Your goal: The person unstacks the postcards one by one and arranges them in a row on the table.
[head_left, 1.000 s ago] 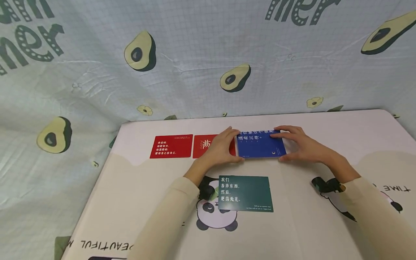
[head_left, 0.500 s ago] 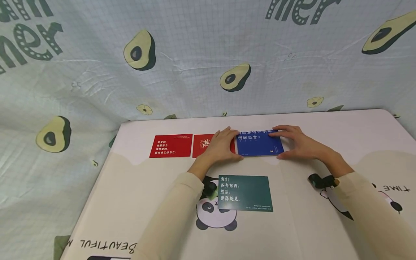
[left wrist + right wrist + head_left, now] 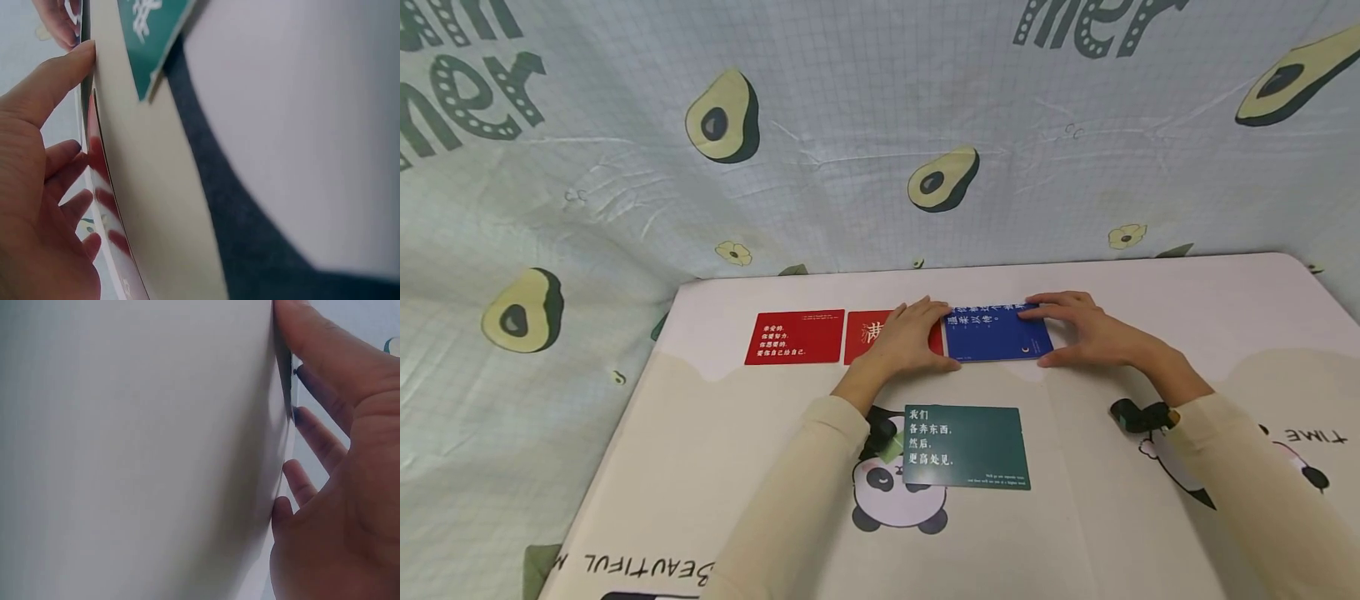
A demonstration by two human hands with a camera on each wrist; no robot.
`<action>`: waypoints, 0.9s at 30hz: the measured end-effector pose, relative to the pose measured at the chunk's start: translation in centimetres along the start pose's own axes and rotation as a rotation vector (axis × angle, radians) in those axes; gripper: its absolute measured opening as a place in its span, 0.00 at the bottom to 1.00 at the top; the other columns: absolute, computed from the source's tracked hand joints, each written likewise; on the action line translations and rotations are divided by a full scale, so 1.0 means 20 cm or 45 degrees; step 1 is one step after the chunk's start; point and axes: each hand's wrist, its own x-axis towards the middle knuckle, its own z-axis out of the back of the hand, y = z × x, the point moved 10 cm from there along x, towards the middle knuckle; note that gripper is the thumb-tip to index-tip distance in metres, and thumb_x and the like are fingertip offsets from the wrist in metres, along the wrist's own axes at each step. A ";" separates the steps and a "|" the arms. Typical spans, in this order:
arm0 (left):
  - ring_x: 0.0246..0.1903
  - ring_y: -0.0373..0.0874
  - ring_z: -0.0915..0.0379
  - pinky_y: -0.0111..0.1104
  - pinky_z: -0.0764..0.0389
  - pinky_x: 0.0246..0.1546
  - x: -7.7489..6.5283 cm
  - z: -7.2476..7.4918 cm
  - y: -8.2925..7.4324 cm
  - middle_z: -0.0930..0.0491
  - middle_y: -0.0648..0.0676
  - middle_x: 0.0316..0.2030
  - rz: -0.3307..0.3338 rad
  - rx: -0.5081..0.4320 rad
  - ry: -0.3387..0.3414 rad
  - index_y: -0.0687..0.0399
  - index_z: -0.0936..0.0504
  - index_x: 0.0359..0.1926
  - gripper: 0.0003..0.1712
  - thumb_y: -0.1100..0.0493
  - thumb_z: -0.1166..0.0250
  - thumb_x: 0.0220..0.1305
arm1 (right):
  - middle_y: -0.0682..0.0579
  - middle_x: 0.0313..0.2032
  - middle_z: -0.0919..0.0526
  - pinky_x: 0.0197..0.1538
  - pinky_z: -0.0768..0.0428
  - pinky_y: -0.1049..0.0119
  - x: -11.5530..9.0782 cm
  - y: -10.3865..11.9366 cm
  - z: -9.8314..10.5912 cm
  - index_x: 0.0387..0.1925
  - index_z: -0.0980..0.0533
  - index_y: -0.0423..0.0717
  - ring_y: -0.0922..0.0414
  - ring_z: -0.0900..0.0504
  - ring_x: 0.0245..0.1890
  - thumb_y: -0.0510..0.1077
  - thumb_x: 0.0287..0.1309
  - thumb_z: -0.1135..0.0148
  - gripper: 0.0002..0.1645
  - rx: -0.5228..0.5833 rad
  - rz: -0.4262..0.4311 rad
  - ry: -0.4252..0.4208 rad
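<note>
A blue card (image 3: 997,337) with white writing lies at the back of the table, right of two red cards in a row. My left hand (image 3: 904,340) holds its left end, thumb at the near corner and fingers at the far corner. At the right end, my right hand (image 3: 1093,333) holds it the same way, an index finger over the top. The left hand partly covers the middle red card (image 3: 868,332); the far-left red card (image 3: 794,337) shows fully. Nearer lies a green card (image 3: 967,447), whose corner also appears in the left wrist view.
The pale table cover (image 3: 760,467) bears printed pandas and lettering. A panda print (image 3: 900,500) lies partly under the green card. Behind the table's far edge hangs a cloth (image 3: 835,192) with avocado prints. Dark wrist-worn devices sit under both sleeves.
The blue card has shifted slightly left, closer to the middle red card. My right hand has moved a little left with it; my left hand has barely moved.
</note>
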 end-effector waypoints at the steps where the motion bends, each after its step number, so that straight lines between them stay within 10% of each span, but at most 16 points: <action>1: 0.72 0.46 0.57 0.43 0.58 0.70 0.00 0.00 0.00 0.41 0.50 0.70 0.000 0.005 0.002 0.49 0.39 0.71 0.50 0.38 0.32 0.51 | 0.43 0.68 0.41 0.59 0.51 0.28 0.00 0.00 0.00 0.63 0.28 0.49 0.36 0.55 0.67 0.57 0.46 0.26 0.42 -0.003 0.005 0.001; 27: 0.70 0.45 0.52 0.42 0.57 0.70 0.00 0.00 0.00 0.40 0.50 0.69 -0.011 0.028 -0.002 0.49 0.38 0.71 0.47 0.38 0.33 0.52 | 0.43 0.70 0.44 0.59 0.52 0.27 0.00 0.01 -0.01 0.63 0.29 0.49 0.35 0.57 0.67 0.57 0.47 0.27 0.42 -0.014 0.002 0.013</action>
